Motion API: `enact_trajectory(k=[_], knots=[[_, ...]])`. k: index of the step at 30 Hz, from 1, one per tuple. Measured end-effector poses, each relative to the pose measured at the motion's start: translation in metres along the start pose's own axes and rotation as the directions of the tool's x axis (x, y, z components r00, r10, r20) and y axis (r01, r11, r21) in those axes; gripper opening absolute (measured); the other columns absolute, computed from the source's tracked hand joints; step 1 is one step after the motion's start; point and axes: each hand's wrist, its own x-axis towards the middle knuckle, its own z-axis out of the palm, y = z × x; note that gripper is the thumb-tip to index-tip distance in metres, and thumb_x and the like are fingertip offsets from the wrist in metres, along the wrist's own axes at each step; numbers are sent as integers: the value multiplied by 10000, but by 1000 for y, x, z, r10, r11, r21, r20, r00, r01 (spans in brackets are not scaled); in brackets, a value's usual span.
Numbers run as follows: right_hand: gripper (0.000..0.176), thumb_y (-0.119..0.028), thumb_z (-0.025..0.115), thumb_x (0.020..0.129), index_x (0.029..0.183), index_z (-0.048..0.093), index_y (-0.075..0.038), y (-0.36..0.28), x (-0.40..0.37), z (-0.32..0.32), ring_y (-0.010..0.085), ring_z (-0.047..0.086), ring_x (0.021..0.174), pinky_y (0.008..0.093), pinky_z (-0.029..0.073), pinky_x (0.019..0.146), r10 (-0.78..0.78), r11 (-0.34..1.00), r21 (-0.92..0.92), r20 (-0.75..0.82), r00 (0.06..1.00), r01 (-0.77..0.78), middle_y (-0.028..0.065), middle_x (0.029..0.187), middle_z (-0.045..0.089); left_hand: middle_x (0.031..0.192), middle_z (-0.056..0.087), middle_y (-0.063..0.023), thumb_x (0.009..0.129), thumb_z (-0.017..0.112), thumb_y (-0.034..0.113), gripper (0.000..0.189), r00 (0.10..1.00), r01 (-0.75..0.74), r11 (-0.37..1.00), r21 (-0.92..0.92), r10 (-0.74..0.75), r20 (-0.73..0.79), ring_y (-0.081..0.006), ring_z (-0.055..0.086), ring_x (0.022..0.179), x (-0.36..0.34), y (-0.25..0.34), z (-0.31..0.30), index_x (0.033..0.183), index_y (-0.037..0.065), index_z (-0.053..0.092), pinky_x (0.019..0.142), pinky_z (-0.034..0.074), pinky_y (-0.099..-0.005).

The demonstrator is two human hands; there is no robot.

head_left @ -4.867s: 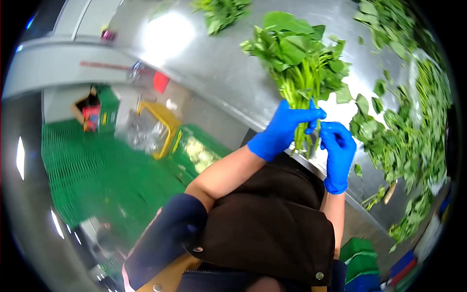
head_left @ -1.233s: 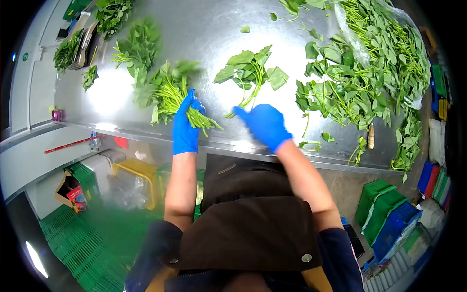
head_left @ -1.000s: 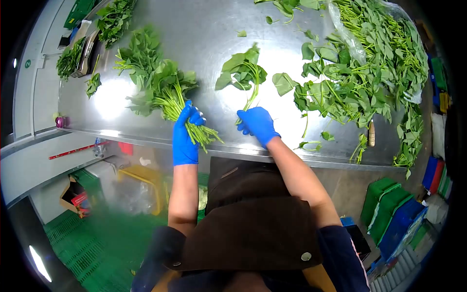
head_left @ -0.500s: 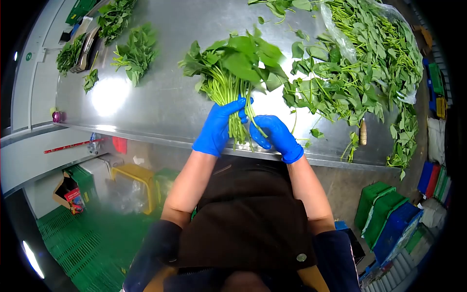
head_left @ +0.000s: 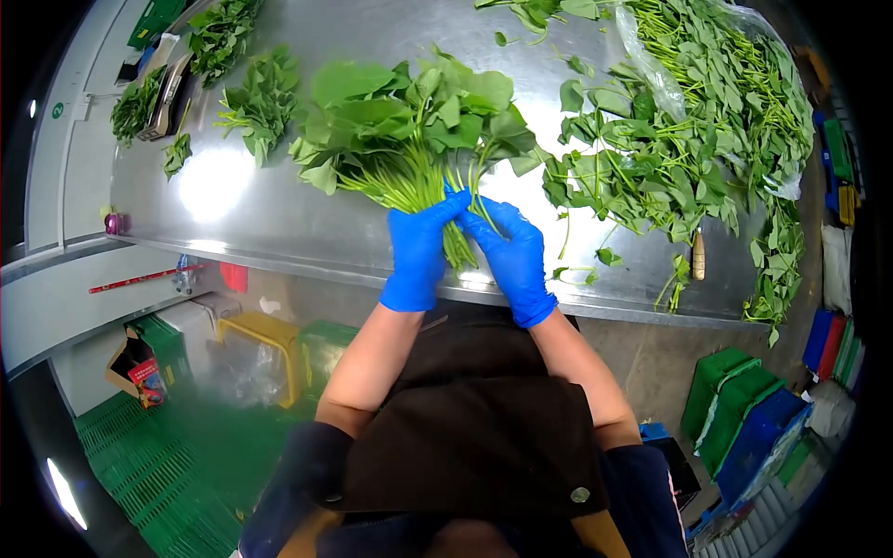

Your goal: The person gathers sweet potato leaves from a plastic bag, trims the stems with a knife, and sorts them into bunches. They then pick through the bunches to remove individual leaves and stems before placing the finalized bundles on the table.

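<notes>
Bunch of greens is over the near edge of the metal table, leaves pointing away, stem ends toward the apron. Left hand: fingers wrapped around the stems, cut ends poking out below the grip. Right hand: fingertips against the stems on the bunch's right side; can't tell if they're pinching. Vs 0.5 s ago: right hand has closed in on the left, leaves fan farther left. Leafy heap sits right.
</notes>
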Motion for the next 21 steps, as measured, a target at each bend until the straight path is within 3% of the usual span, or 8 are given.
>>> enact_trajectory(k=[1,4,5,8,9,12,16,21], knots=[[150,-113,659,833,928,671,2,3,2,-1,90,595,737,222,476,673,-52,996,-67,-19,998,51,49,818,664,752,614,-59,733,682,-39,166,1000,-20,1000,-1,20,-11,-132,585,623,1,-2,0,874,-5,601,546,467,-242],[137,-71,647,832,942,667,8,2,18,-14,97,598,767,225,478,688,165,928,290,240,957,-233,42,865,661,747,614,-60,731,680,-41,167,1000,10,1000,-27,-10,25,-131,583,613,2,-7,-5,875,-7,604,532,458,-236],[137,-70,644,833,943,662,9,5,16,-10,103,597,764,224,477,697,87,970,223,64,994,-99,52,858,658,743,610,-66,740,667,-41,156,1000,11,1000,-14,-10,6,-138,578,610,4,-7,-5,876,-13,597,532,455,-241],[133,-75,637,839,940,658,8,3,14,0,99,594,761,223,476,702,68,932,360,-66,996,-40,54,858,657,735,603,-80,758,638,-42,131,999,8,1000,5,-8,-48,-153,568,604,6,-10,-3,876,-25,584,531,449,-254],[149,-84,634,841,946,648,20,5,16,0,100,593,746,229,481,694,53,973,227,-79,995,-34,63,855,654,735,603,-81,757,635,-44,128,998,4,1000,6,-4,-62,-155,568,605,6,-10,-2,873,-24,584,531,449,-255],[282,-130,601,884,1120,574,23,2,20,-4,100,582,794,230,468,753,108,948,278,174,979,-154,49,893,637,739,614,-75,746,652,-34,128,998,-54,999,-6,53,-32,-146,580,603,7,-15,-10,862,-18,599,525,453,-244],[179,-119,586,884,971,644,27,-5,26,-6,89,566,750,227,452,699,223,918,264,276,935,-297,45,823,635,741,620,-74,742,664,-27,126,998,-27,993,116,20,59,-145,589,603,6,-10,-13,854,-18,608,523,462,-245],[107,-102,658,819,838,682,0,11,23,-5,67,538,642,218,431,584,83,972,214,60,995,-94,17,719,622,731,624,-94,755,663,-26,120,998,33,980,199,-42,38,-171,600,601,0,0,-9,858,-35,603,517,479,-261]])
